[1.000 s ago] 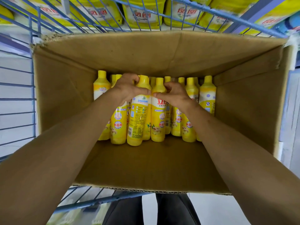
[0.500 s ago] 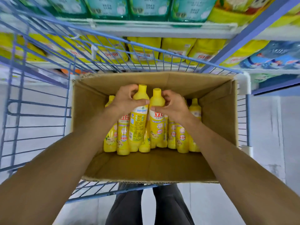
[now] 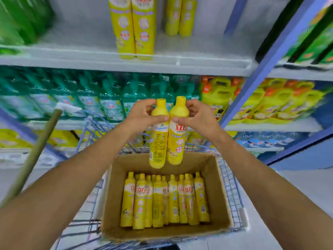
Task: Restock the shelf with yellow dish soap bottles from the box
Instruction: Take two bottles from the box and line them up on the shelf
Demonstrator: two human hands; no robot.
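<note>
The shelf [image 3: 207, 67] I mean to fill runs across the top of my view, above and beyond my hands, with a few yellow bottles [image 3: 133, 27] already standing on it and bare space to either side of them. Below me the box [image 3: 219, 192] sits in a wire cart [image 3: 232, 192], a row of dish soap bottles [image 3: 164, 199] upright along its far side. Between the two, over the box, I carry one bottle in each grip. My left hand [image 3: 142, 115] is closed round the neck of the left bottle [image 3: 158, 139], my right hand [image 3: 198, 116] round the neck of the right bottle [image 3: 177, 139]. Both hang cap up, long axes near vertical, shoulders touching. The open space lies up and forward, about equally near to either hand, I judge.
</note>
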